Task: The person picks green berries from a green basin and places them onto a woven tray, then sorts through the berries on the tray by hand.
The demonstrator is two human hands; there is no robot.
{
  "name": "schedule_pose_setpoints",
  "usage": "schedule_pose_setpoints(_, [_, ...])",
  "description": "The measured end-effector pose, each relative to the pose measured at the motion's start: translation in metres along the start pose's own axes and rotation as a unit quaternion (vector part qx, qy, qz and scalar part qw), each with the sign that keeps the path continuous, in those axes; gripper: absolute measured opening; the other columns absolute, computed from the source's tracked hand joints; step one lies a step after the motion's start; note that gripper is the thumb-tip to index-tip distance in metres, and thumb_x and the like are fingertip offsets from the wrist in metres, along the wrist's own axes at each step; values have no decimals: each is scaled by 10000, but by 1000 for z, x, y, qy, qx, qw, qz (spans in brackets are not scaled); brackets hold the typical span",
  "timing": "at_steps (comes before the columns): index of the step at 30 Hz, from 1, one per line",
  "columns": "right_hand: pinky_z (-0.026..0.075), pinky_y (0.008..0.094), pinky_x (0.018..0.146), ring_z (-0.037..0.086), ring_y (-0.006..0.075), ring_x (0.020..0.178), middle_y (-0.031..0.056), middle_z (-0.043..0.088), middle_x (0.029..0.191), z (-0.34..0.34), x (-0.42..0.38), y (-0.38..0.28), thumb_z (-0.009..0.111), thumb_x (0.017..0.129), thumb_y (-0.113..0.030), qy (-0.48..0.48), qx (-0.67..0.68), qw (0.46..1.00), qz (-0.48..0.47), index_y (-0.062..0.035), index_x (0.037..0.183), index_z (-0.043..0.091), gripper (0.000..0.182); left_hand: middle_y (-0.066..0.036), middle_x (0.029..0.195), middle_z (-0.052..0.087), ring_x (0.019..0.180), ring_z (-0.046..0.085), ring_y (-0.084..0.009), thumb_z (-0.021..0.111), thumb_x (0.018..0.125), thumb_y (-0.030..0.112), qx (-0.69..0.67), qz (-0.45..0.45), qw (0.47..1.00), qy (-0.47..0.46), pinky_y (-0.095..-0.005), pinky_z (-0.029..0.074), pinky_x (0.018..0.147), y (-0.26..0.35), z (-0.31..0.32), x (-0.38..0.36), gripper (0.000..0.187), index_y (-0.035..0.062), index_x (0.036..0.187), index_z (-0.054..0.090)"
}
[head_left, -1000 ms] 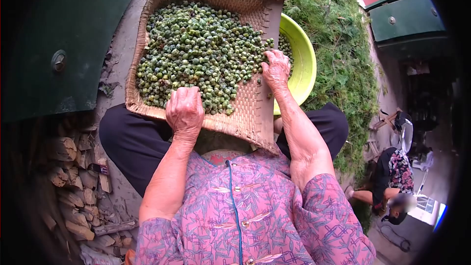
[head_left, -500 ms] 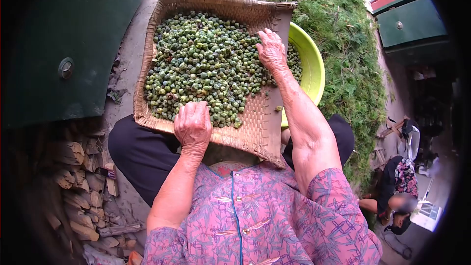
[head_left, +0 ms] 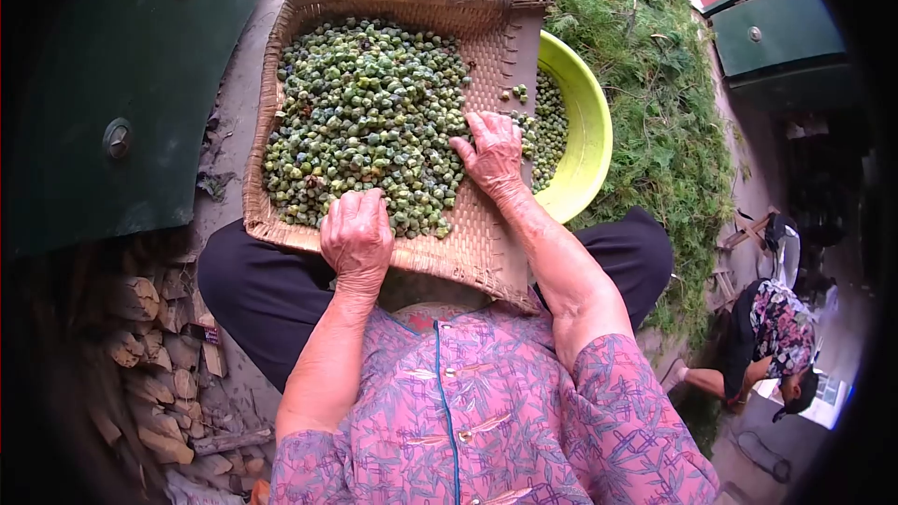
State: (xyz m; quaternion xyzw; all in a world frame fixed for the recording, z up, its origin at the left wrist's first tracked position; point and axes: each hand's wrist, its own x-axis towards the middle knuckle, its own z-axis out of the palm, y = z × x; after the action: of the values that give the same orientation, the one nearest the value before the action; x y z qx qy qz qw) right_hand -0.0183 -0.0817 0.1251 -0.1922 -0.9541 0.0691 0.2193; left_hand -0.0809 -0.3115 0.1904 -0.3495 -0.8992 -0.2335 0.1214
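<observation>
A woven scoop-shaped winnowing basket [head_left: 485, 221] rests across the lap, its flat open side facing right. In it lies a heap of small round green fruits [head_left: 369, 117] that look like cypress cones. My left hand [head_left: 357, 236] has its fingers curled over the near rim, gripping it. With fingers apart, my right hand [head_left: 494, 150] rests at the right edge of the heap, touching the basket floor. Beyond the basket's open side, partly beneath it, stands a yellow-green plastic basin [head_left: 591, 131] holding more of the same fruits. A few loose fruits [head_left: 519, 92] lie on the flat lip.
Cut green branches [head_left: 645, 103] cover the ground beyond the basin. Split firewood [head_left: 154, 379] is stacked at the lower left, below a dark green door panel [head_left: 103, 84]. Another person [head_left: 781, 327] bends over at the far right.
My right hand has moved left and nearer my body, from the lip to the heap. Fewer fruits lie along the basket's right side. My left hand keeps its grip. The other person has shifted.
</observation>
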Motion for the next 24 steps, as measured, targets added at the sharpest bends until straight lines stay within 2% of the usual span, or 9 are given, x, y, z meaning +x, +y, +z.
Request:
schedule_pose_setpoints(6, [471, 377, 711, 555, 269, 876, 93, 547, 947, -7, -26, -8, 675, 774, -223, -40, 26, 999, 24, -85, 1093, 568, 363, -25, 805, 549, 768, 563, -227, 663, 767, 146, 3, 3, 1000, 5, -362, 452, 645, 1, 0, -2, 125, 132, 889, 645])
schedule_pose_setpoints(8, [487, 358, 724, 588, 266, 813, 110, 592, 883, -14, -27, -8, 678, 774, -160, -7, 189, 976, 110, -69, 1038, 621, 285, -26, 807, 549, 772, 563, -229, 665, 764, 142, 2, 4, 1000, 10, -364, 458, 652, 0, 1, -2, 126, 134, 888, 644])
schedule_pose_setpoints(9, [499, 321, 668, 602, 205, 737, 87, 596, 825, -23, -24, -12, 671, 793, -117, 35, 228, 958, 171, -44, 962, 633, 188, -27, 809, 549, 774, 563, -232, 669, 761, 138, 1, 3, 1000, 7, -366, 461, 658, 0, 1, -3, 133, 135, 892, 646])
schedule_pose_setpoints(10, [492, 325, 593, 599, 196, 683, 59, 590, 812, -25, -24, -4, 686, 808, -176, -52, 361, 879, 306, -51, 1030, 595, 271, -30, 812, 552, 778, 564, -233, 670, 761, 138, 2, 3, 1000, 4, -365, 462, 660, 0, 0, -3, 136, 134, 895, 648])
schedule_pose_setpoints(12, [456, 268, 486, 577, 156, 633, 51, 582, 812, -44, -24, 0, 650, 862, -174, -10, 690, 555, 465, -39, 1047, 586, 238, -33, 813, 553, 782, 565, -234, 669, 764, 139, 1, 7, 1000, 10, -363, 463, 665, -1, 2, -4, 136, 131, 899, 649])
schedule_pose_setpoints(14, [474, 258, 492, 606, 201, 716, 115, 590, 879, -40, -36, 21, 551, 932, -241, 8, 795, 394, 460, -31, 1114, 553, 278, -50, 849, 586, 827, 583, -250, 653, 789, 127, -2, -9, 1000, -20, -372, 469, 707, 0, 1, -5, 127, 118, 915, 649])
schedule_pose_setpoints(17, [570, 369, 667, 625, 308, 950, 190, 589, 1058, -61, -39, 17, 427, 982, -364, 22, 822, 323, 469, -7, 1150, 516, 405, -31, 828, 566, 794, 568, -233, 658, 776, 144, 11, 12, 1000, 7, -365, 464, 679, -1, 3, -4, 125, 135, 900, 650])
schedule_pose_setpoints(21, [538, 480, 847, 563, 381, 1079, 232, 561, 1122, -71, -43, 12, 389, 980, -429, 31, 866, 263, 425, -10, 1193, 494, 483, -31, 837, 571, 807, 572, -233, 657, 781, 145, 6, 11, 1000, 4, -365, 465, 688, -1, 3, -5, 122, 133, 902, 649])
schedule_pose_setpoints(24, [521, 501, 862, 559, 384, 1082, 236, 556, 1134, -70, -48, 13, 372, 979, -447, 46, 874, 246, 417, -10, 1215, 474, 507, -31, 839, 572, 807, 573, -234, 657, 782, 143, 2, 11, 1000, 1, -366, 465, 690, -2, 2, -5, 123, 133, 904, 649])
